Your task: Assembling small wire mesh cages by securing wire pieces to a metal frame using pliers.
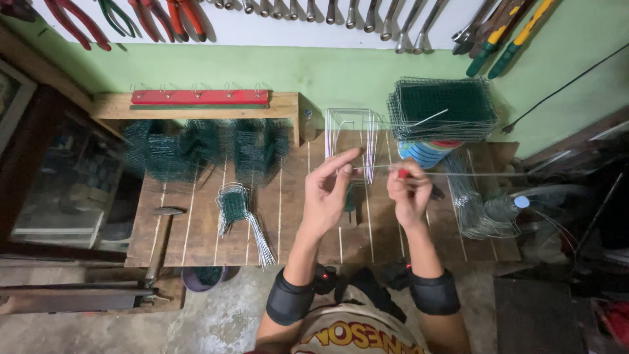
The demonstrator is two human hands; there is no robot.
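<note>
At the middle of the frame, above the slatted brown wooden counter (196, 229), I held a thin straight silver steel wire (458, 174) level, its long axis running left to right across the picture. My left hand (325, 195) pinched its near end between thumb and forefinger, fingers together on the metal. My right hand (409, 191) was closed around a small red-handled tool (404, 174) set against the same wire, just beside my left; I could not tell whether the tool's tip gripped it. From my right hand the wire ran on free toward the right edge of the frame, so that hand lay nearer its long part.

Behind my hands stood a bent frame of bare wire hoops (352, 134). A stack of flat green-coated mesh panels (442, 108) sat at upper right, folded green mesh pieces (203, 147) at upper left, and a small green mesh bundle with trailing bare wires (237, 213) lay left of centre. A hammer (160, 239) rested at the counter's lower left.
</note>
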